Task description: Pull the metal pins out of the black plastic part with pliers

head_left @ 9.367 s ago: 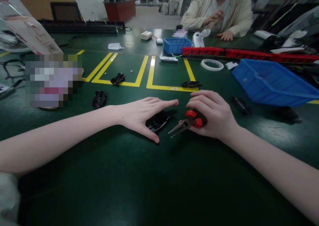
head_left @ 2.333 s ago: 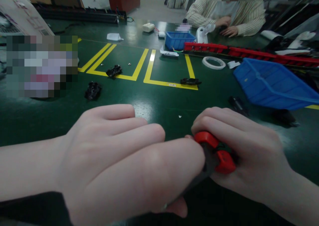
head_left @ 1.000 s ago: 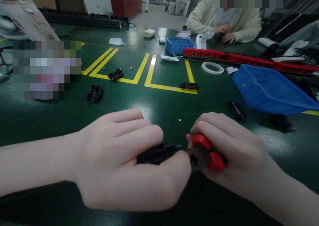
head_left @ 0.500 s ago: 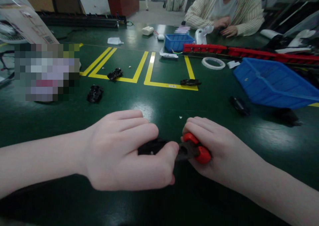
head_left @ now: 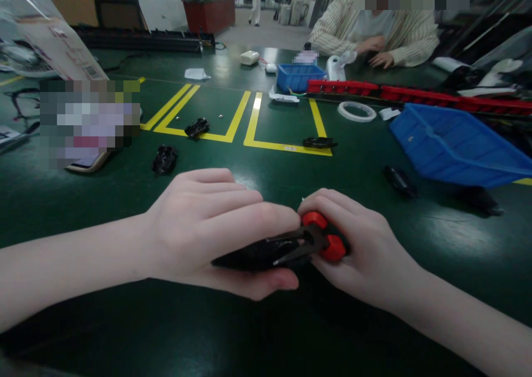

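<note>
My left hand [head_left: 220, 222] is closed around a black plastic part [head_left: 245, 258], with its fingers above and its thumb below. Much of the part is hidden by the fingers. In my right hand [head_left: 353, 233] are red-handled pliers [head_left: 310, 238], whose dark jaws are parted and point left against the black part. One jaw lies along the upper side near my left index finger, the other across its front. What sits between the jaws I cannot make out.
Black parts [head_left: 164, 159] lie scattered on the green table [head_left: 266, 174]. To the right a blue bin [head_left: 457, 141] sits tilted, with a tape roll [head_left: 356, 111] beside it. Farther back are a smaller blue bin [head_left: 299, 77] and a long red strip [head_left: 415, 94]. A person [head_left: 374, 39] sits opposite.
The pliers' jaws have parted and turned. My left thumb has dropped below the black part and the index finger has stretched over it, exposing more of the part.
</note>
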`<state>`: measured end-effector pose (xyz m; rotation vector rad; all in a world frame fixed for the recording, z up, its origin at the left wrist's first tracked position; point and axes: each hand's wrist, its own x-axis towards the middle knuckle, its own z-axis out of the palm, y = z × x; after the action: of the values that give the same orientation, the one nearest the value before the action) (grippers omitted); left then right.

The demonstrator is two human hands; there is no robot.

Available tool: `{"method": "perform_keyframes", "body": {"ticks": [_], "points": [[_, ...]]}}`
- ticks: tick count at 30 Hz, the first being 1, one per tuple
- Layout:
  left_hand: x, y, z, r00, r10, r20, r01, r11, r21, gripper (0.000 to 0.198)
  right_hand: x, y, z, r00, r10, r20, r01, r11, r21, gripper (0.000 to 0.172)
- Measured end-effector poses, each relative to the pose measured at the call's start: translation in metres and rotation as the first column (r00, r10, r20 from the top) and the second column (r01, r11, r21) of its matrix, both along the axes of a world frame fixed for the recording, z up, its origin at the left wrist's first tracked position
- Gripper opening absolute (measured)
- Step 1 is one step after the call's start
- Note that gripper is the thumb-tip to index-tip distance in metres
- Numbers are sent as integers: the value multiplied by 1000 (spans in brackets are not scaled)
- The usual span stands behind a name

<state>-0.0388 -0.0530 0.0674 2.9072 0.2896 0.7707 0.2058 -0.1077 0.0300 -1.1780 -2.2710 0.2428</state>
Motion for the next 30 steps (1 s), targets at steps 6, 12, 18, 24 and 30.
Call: {"method": "perform_keyframes", "body": {"ticks": [6, 12, 18, 24, 30], "points": [[5, 10, -20, 992, 85, 91, -69, 985, -157, 21, 18, 9, 3, 995, -104, 6, 104, 994, 30, 12], [7, 27, -45, 998, 68, -8, -64, 897, -437, 10, 40, 19, -18, 974, -201, 106, 189, 976, 113, 12], [11, 36, -55, 987, 83, -135, -134, 890, -437, 11, 42, 24, -28, 964, -196, 179, 175, 977, 125, 11], [12, 36, -58, 974, 112, -196, -184, 895, -405, 12, 42, 29, -28, 948, -219, 233, 187, 971, 152, 10], [10, 34, -56, 985, 95, -143, -150, 882, -446, 14, 42, 29, -30, 943, -218, 251, 182, 970, 160, 10]]}}
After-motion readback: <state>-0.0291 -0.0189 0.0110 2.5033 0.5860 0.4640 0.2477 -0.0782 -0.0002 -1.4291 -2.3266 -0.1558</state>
